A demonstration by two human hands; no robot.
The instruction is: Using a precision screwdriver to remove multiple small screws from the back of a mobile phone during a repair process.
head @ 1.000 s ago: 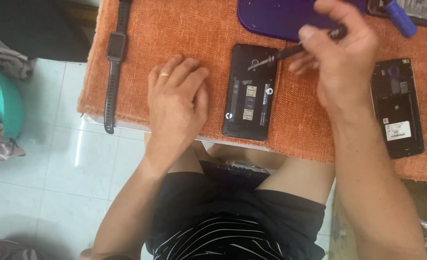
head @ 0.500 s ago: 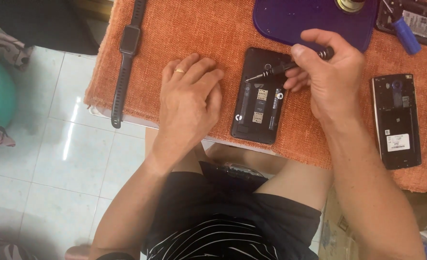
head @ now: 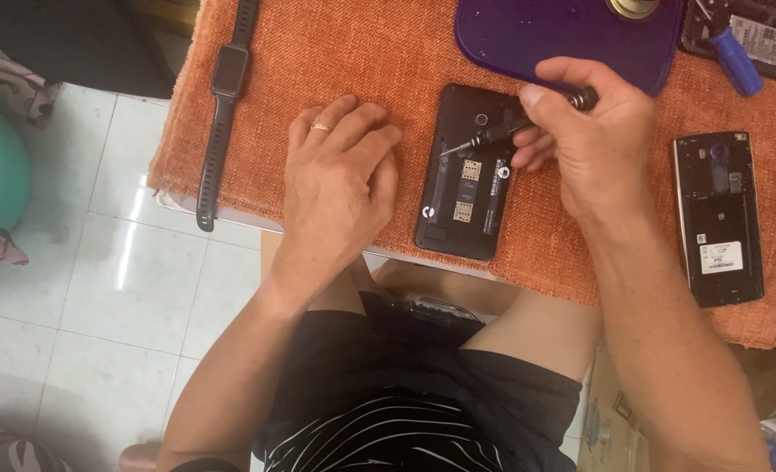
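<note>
Holding a small screwdriver (head: 506, 129) pinched between thumb and fingers, the right hand (head: 593, 149) sets the tip on the upper left part of an opened black phone (head: 465, 175) that lies face down, back cover off, on the orange cloth (head: 353, 61) of the worktop. The driver has swung over in the last second: its tip, which pointed at the phone's upper right corner, now reaches further across the bared back, and the hand has closed tighter round the handle, a sign that work on a fastening is probably under way. The left hand (head: 335, 188), ring on one finger, lies flat and empty on the cloth just beside the phone's left edge, much as it did a second ago, not touching it. A second opened phone (head: 718, 218) lies well apart to the right. A purple tray (head: 571, 39) sits just above the phone, a dark wristwatch (head: 222, 105) at the cloth's left edge, a blue-handled tool (head: 736, 59) at top right.
</note>
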